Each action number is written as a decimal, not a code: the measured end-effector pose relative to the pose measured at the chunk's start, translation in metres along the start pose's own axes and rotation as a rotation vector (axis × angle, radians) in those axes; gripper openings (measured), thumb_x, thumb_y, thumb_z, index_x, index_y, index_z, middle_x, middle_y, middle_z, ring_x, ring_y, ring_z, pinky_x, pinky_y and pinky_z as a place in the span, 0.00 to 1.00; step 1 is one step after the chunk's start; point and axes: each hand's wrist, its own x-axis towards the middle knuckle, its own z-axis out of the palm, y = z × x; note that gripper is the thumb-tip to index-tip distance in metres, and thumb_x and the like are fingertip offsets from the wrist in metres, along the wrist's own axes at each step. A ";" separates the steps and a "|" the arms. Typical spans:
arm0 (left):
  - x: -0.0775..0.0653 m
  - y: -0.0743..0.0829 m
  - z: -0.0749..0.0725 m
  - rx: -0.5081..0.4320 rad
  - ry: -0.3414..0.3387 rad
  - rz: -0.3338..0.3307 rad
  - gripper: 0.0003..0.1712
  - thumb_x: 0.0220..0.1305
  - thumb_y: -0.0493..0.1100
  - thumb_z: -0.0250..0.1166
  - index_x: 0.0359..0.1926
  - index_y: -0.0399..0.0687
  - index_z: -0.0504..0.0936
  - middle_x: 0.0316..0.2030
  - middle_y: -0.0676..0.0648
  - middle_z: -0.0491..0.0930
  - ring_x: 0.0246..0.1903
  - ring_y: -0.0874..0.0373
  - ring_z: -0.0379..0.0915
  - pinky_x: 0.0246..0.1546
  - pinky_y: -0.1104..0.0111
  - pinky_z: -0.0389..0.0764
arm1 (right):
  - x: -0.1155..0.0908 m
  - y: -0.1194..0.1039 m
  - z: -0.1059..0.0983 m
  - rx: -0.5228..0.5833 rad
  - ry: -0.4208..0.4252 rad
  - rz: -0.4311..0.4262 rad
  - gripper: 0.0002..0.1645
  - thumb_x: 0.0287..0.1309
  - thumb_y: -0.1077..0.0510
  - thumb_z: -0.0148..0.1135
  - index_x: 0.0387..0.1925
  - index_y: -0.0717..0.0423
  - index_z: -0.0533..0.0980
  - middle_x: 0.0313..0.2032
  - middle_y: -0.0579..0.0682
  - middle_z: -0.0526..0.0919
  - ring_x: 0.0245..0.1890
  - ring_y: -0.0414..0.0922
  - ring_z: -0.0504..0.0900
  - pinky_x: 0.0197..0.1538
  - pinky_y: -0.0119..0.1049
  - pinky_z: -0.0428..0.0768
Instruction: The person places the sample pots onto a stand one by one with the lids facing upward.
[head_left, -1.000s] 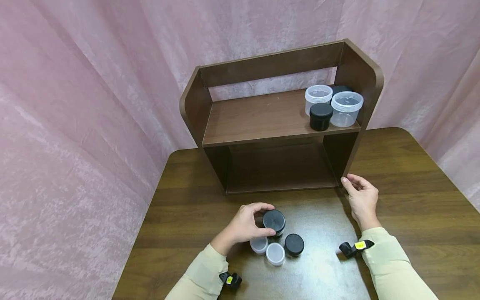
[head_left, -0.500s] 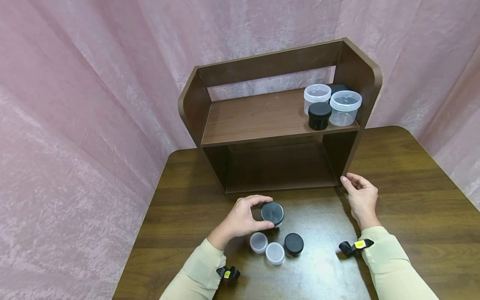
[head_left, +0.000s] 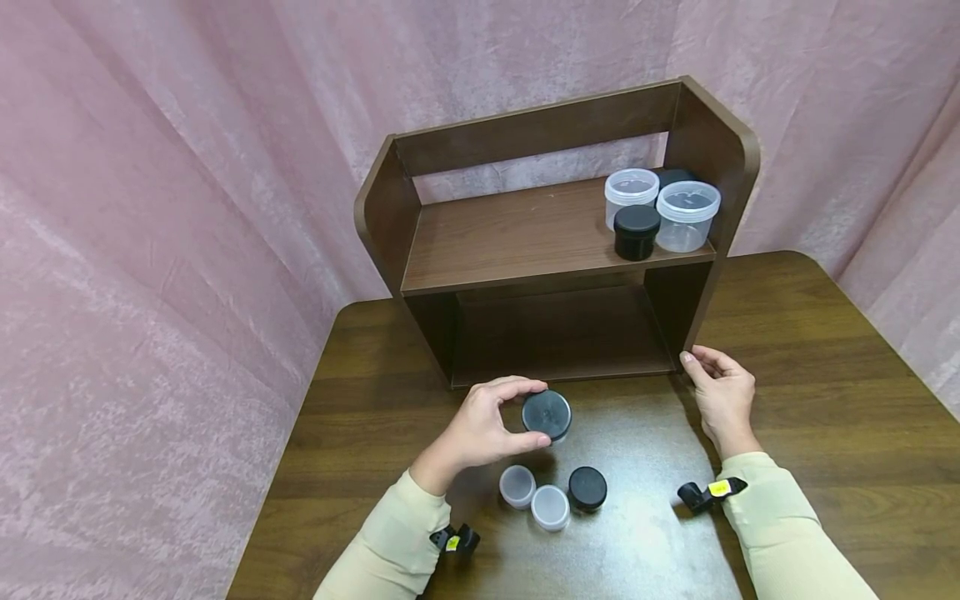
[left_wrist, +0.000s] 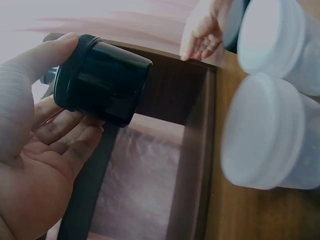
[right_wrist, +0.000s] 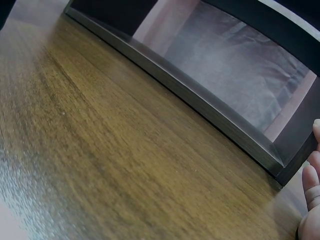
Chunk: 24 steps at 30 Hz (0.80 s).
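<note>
My left hand [head_left: 480,425] holds a black jar [head_left: 547,414] with a dark lid between thumb and fingers, above the table and in front of the shelf. In the left wrist view the black jar [left_wrist: 102,80] lies tilted sideways, with the thumb over its lid end. My right hand [head_left: 723,398] grips the lower front edge of the brown shelf's [head_left: 517,242] right side panel. Only its fingers show at the edge of the right wrist view. On the table below the left hand stand two white-lidded jars [head_left: 517,486] and another black-lidded jar [head_left: 587,488], close together.
On the upper shelf board, at the right, stand two clear tubs [head_left: 687,218], a small black jar [head_left: 636,232] and a dark container [head_left: 672,176] partly hidden behind them. The shelf stands on a wooden table [head_left: 352,492] before a pink curtain [head_left: 187,167].
My left hand has raised the black jar and carried it away from the other jars, toward the shelf. My right hand stays at the shelf's side panel.
</note>
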 end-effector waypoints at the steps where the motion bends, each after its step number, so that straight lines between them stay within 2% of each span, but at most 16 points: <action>1: 0.002 0.002 -0.001 0.004 0.007 0.015 0.34 0.41 0.44 0.81 0.52 0.45 0.81 0.45 0.51 0.83 0.42 0.61 0.77 0.43 0.70 0.78 | 0.000 0.000 0.000 0.003 -0.001 0.002 0.13 0.49 0.64 0.73 0.38 0.64 0.83 0.28 0.42 0.84 0.32 0.37 0.78 0.31 0.20 0.75; 12: 0.017 0.020 -0.011 0.001 0.084 0.104 0.35 0.35 0.43 0.83 0.49 0.42 0.82 0.41 0.49 0.84 0.38 0.60 0.77 0.40 0.68 0.80 | 0.000 0.000 0.000 0.023 -0.007 0.006 0.12 0.50 0.63 0.73 0.38 0.63 0.84 0.28 0.42 0.84 0.31 0.36 0.78 0.31 0.20 0.75; 16: 0.021 0.024 -0.013 -0.004 0.105 0.102 0.34 0.34 0.44 0.84 0.48 0.43 0.83 0.40 0.50 0.84 0.38 0.61 0.77 0.40 0.70 0.79 | 0.000 0.001 0.000 0.035 -0.009 0.007 0.11 0.50 0.63 0.73 0.37 0.63 0.84 0.28 0.42 0.84 0.30 0.36 0.79 0.30 0.20 0.75; 22: 0.032 0.030 -0.018 -0.035 0.112 0.108 0.34 0.35 0.43 0.83 0.48 0.42 0.82 0.40 0.51 0.83 0.38 0.64 0.78 0.40 0.64 0.82 | 0.001 0.001 0.000 0.054 -0.011 0.001 0.10 0.50 0.64 0.72 0.37 0.63 0.84 0.28 0.42 0.84 0.29 0.36 0.79 0.30 0.20 0.75; 24: 0.037 0.032 -0.020 -0.035 0.120 0.121 0.34 0.35 0.43 0.83 0.48 0.42 0.82 0.39 0.51 0.83 0.38 0.64 0.78 0.40 0.64 0.82 | 0.001 0.001 0.000 0.053 -0.011 0.000 0.10 0.50 0.64 0.72 0.37 0.63 0.84 0.28 0.42 0.84 0.29 0.35 0.79 0.29 0.20 0.75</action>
